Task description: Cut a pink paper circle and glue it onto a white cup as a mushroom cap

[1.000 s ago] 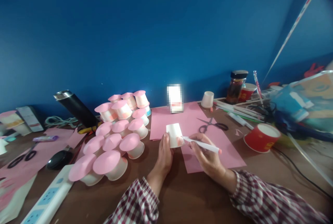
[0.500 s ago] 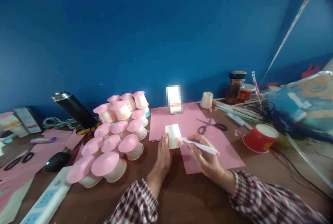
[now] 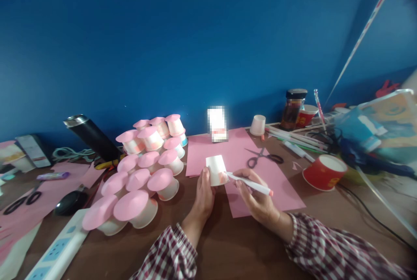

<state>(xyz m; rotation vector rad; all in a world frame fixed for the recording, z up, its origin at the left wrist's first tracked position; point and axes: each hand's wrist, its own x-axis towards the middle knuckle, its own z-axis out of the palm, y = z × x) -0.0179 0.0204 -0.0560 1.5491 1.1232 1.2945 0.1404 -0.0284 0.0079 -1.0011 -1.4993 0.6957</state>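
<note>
Both hands (image 3: 203, 195) hold steady, marker (image 3: 249, 182) still on cup (image 3: 215, 169).

A pair of black-handled scissors (image 3: 262, 157) lay on a pink paper sheet (image 3: 283, 191) on the brown tabletop (image 3: 228, 249). Right of the scissors, a red paper cup (image 3: 324, 172) lay tipped on its side. Behind them, near the blue wall (image 3: 195, 45), stood an upturned white cup (image 3: 258, 125) and a dark-lidded jar (image 3: 293, 108). Well to the scissors' left sat a cluster of pink-capped cups (image 3: 143, 171), with a black flask (image 3: 91, 137) behind it, a black mouse (image 3: 67, 202) beyond and a white power strip (image 3: 58, 252) nearer the camera.
</note>
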